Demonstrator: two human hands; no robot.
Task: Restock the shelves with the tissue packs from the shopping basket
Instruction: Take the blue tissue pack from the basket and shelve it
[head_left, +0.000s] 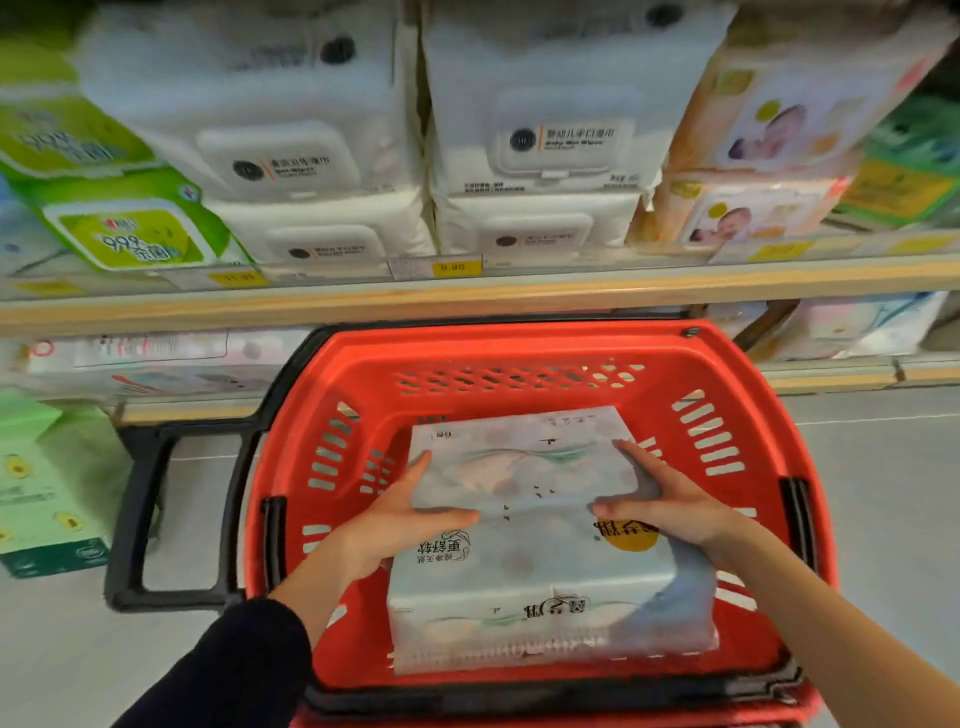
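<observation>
You have both hands on the tissue pack (540, 525) inside the red shopping basket (467, 358). Your left hand (400, 514) clamps its left side and your right hand (670, 506) its right side, thumbs on top, fingers going down the sides, so the soft, bulky multi-pack comes up level rather than sagging. It sits in the basket, near end toward you; whether it's off the floor of the basket yet, can't tell. The shelf (467, 296) above holds white wet-wipe packs (540, 140), already stacked full. A lower shelf looks the likelier home.
</observation>
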